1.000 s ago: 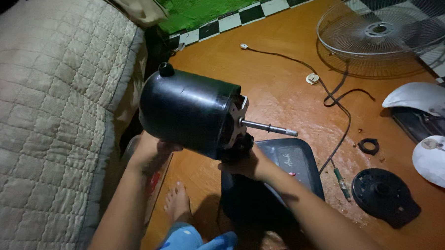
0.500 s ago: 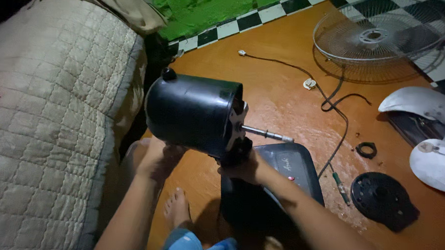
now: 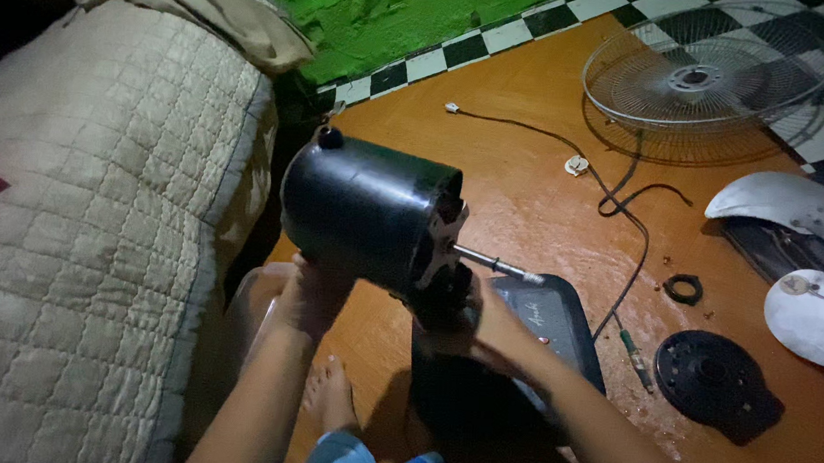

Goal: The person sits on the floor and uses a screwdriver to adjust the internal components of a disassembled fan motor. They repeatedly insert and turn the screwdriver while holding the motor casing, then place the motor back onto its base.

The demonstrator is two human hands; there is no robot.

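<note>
Head view: both hands reach forward, left hand [image 3: 314, 297] cupping the black motor housing [image 3: 367, 207], right hand [image 3: 482, 321] gripping its neck.

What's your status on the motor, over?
Left hand under motor housing, right hand at its neck. Shaft bare. Screwdriver, nut loose on floor.

- The floor [image 3: 541, 199] is orange-brown and glossy, and it spreads under and to the right of the fingers.
- Beyond the fingers, a border of black and white checkered tiles [image 3: 492, 44] runs along the base of the wall.
- The wall [image 3: 392, 16] behind the border is bright green and looks rough.
- Left of the fingers stands a bed with a beige quilted cover [image 3: 92, 248].
- The light is dim, and the top left corner is dark.
</note>
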